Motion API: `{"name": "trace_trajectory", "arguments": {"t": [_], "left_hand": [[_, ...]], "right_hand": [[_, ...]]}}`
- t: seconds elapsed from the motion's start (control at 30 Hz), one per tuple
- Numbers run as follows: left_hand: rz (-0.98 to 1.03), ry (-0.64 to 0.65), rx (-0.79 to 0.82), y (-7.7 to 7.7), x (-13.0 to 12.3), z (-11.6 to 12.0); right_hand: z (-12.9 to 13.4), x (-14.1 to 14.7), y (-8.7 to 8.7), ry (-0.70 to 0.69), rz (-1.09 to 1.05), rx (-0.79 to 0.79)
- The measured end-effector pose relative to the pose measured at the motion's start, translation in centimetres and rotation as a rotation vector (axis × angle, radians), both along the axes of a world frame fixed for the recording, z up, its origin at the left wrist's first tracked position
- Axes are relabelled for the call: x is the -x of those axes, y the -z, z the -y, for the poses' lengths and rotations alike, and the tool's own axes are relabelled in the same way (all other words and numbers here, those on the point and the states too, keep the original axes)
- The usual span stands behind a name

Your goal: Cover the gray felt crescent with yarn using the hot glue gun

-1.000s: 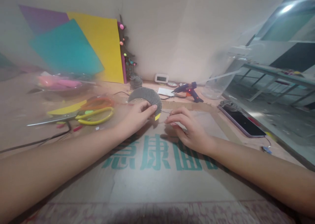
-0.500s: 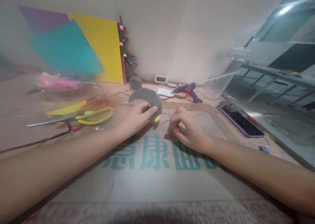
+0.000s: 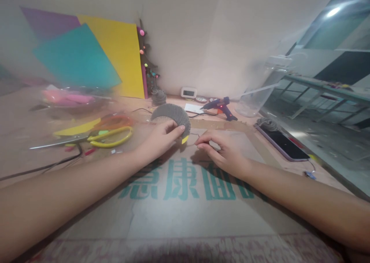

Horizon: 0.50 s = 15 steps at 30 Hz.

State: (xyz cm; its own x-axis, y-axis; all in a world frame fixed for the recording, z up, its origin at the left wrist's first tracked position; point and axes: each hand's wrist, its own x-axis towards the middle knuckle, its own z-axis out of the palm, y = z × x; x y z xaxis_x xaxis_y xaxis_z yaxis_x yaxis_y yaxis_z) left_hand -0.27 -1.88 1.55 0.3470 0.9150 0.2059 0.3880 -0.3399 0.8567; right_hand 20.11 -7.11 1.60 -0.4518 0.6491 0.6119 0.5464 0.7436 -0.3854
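Note:
Near the middle of the table, my left hand [image 3: 166,137] pinches the right end of a grey, ribbed, curved piece [image 3: 170,112] between thumb and fingers. A small yellow tip [image 3: 185,139] shows below that thumb. To the right, my right hand [image 3: 216,149] has thumb and forefinger pressed together above the board. A thin thread or wire [image 3: 195,134] shows faintly between the two hands; whether the right fingers hold it is too small to tell. Both hands are over a pale board [image 3: 179,216] with green printed characters.
Yellow-handled scissors [image 3: 111,137] and scraps lie left. Behind are a glue gun [image 3: 221,107], a small white clock [image 3: 189,92] and coloured sheets [image 3: 115,54]. On the right are a phone [image 3: 281,141] with coiled cord and a clear plastic jug [image 3: 260,89].
My right hand has turned a little and its fingertips have moved slightly left and down. My left hand stays on the grey piece.

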Motion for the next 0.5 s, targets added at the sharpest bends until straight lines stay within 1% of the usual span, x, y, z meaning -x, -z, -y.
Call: {"name": "trace_trajectory", "arguments": {"t": [0.23, 0.33, 0.5], "left_hand": [[-0.007, 0.004, -0.016, 0.02, -0.01, 0.00], [-0.002, 0.001, 0.001, -0.09, 0.02, 0.18], [0.021, 0.010, 0.030, 0.03, 0.04, 0.16]], "right_hand": [[-0.08, 0.10, -0.10, -0.036, 0.037, -0.041], [-0.15, 0.08, -0.07, -0.049, 0.037, -0.049], [-0.29, 0.00, 0.16, 0.009, 0.002, -0.058]]}}
